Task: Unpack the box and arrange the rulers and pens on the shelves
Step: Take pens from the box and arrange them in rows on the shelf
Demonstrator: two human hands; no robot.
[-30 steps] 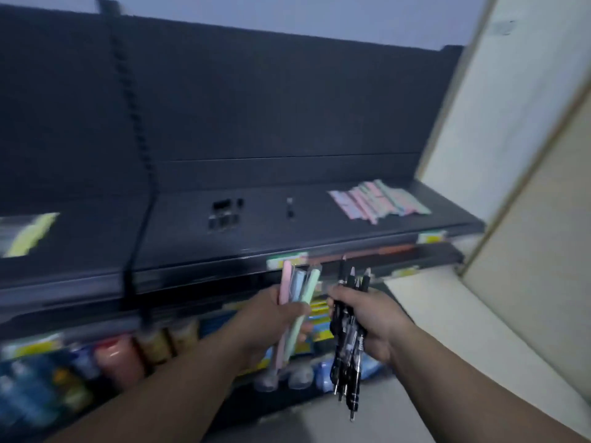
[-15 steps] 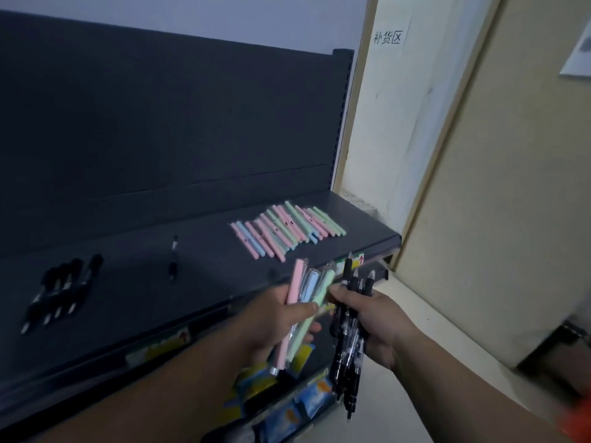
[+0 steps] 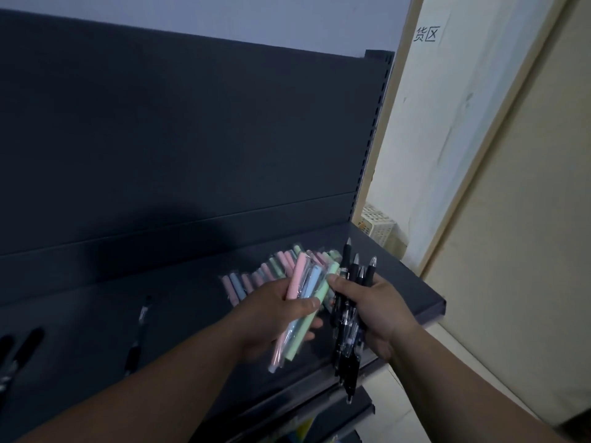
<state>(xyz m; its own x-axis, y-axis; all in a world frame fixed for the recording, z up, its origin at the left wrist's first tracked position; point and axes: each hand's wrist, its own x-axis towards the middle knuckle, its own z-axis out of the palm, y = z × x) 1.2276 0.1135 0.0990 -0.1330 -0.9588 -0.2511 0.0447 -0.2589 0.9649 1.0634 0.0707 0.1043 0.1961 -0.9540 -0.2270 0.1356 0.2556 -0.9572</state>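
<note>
Dark shelf, bare at right edge. Left hand clamps pastel pens, right hand clamps black pens.

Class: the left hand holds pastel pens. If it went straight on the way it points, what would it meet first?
Probably the row of pastel pens lying on the shelf, just beyond the left hand. Depth is unclear, so it might pass above them.

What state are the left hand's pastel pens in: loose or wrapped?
Wrapped. The pastel pens sit inside a clear glossy sleeve, which juts out below the left hand gripping them.
</note>
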